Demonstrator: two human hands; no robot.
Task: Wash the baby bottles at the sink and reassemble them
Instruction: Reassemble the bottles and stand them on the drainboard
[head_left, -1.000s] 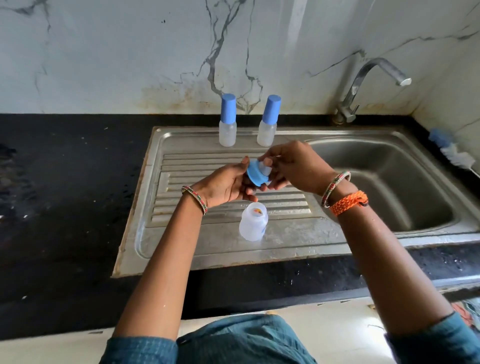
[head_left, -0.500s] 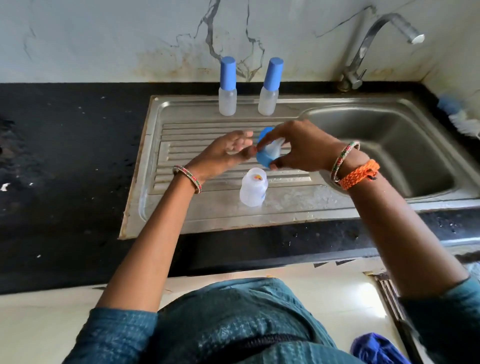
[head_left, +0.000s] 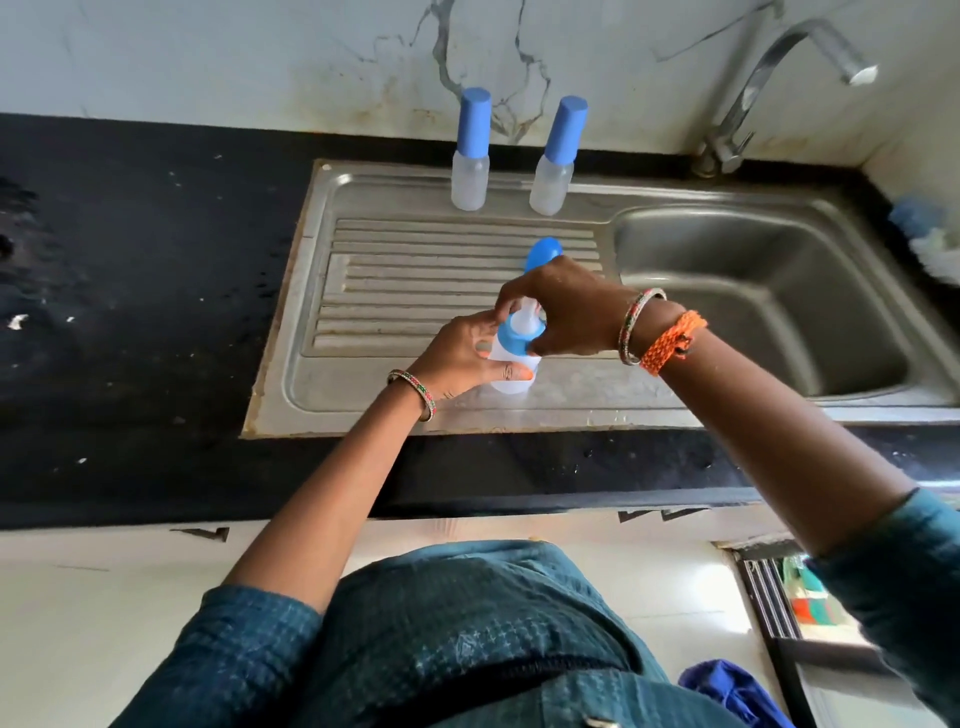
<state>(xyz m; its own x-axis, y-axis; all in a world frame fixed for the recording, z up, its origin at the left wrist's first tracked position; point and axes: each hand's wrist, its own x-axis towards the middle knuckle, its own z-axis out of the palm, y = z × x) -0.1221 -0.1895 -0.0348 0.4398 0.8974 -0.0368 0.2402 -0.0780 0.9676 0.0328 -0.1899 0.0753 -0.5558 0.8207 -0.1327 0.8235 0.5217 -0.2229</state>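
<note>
A small clear bottle (head_left: 511, 375) stands on the steel drainboard (head_left: 415, 291). My left hand (head_left: 467, 358) grips its body. My right hand (head_left: 561, 306) holds the blue ring with its clear nipple (head_left: 519, 332) on the bottle's mouth. A blue cap (head_left: 543, 253) shows just behind my right hand on the drainboard. Two capped bottles, one on the left (head_left: 470, 150) and one on the right (head_left: 557, 156), stand upright at the back of the drainboard near the wall.
The sink basin (head_left: 769, 301) lies to the right under a steel tap (head_left: 769, 78). A blue and white brush (head_left: 930, 234) rests at the far right edge. Black counter (head_left: 130, 270) stretches to the left. A blue cloth (head_left: 727, 686) lies low at the right.
My right hand brought the ring and nipple down onto the bottle. My left hand moved from the ring to the bottle's body. The camera tilted further down.
</note>
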